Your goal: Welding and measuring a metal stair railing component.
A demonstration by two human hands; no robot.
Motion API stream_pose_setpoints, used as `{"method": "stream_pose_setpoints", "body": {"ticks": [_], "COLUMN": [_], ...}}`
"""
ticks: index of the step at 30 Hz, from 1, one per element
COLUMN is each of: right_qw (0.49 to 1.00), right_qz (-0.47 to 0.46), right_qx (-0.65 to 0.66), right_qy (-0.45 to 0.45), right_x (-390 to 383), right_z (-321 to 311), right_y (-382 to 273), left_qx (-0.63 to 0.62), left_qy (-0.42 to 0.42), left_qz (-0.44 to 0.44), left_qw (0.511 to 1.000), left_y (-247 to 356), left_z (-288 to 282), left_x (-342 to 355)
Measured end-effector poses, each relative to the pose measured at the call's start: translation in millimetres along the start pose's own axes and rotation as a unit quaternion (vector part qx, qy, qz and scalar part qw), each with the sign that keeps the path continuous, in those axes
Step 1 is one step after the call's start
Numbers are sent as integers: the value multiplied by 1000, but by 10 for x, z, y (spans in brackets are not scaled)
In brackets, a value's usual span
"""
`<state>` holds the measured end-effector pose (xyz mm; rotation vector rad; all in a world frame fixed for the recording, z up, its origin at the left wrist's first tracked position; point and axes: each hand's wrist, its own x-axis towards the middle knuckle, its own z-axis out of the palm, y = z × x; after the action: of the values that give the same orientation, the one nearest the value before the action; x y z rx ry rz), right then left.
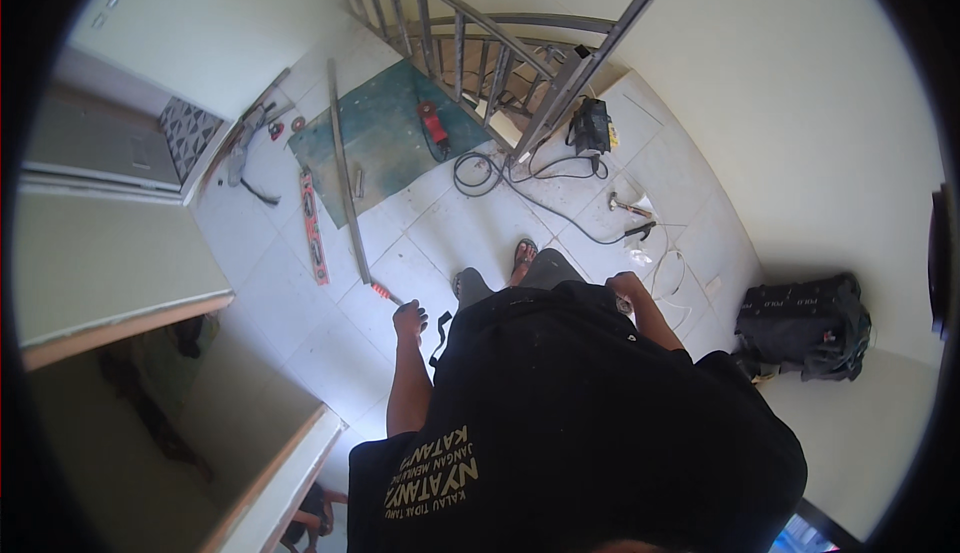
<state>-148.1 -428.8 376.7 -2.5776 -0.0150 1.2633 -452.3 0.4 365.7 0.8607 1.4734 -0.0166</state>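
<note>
1. My left hand (410, 321) is curled, apparently closed on the thin end of a red-ended tool (381, 292). A loose grip could let it drop near the metal bar (346, 188), whose near end lies just beside it.
2. My right hand (627, 289) is well apart from the left, fingers bent near my thigh; I can't tell whether it holds anything.
3. The bar lies across the green mat (385, 158) and out onto the tiles; stepping on it could roll my foot.
4. The level (314, 228) beside it could crack underfoot.
5. The black cable (560, 215) loops ahead of my sandals (525, 250); a snagged toe could trip me toward the metal railing (459, 53).
</note>
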Motion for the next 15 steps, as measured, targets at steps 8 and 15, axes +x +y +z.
{"method": "stream_pose_setpoints", "body": {"ticks": [8, 15], "right_qw": [997, 993], "right_qz": [-26, 87], "right_qx": [-72, 83], "right_qy": [11, 0], "right_x": [-57, -380], "right_z": [252, 328], "right_y": [148, -52], "left_qx": [49, 80], "left_qy": [-39, -50], "left_qz": [36, 38], "left_qw": [997, 995], "left_y": [236, 190], "left_z": [42, 2], "left_x": [106, 104]}}
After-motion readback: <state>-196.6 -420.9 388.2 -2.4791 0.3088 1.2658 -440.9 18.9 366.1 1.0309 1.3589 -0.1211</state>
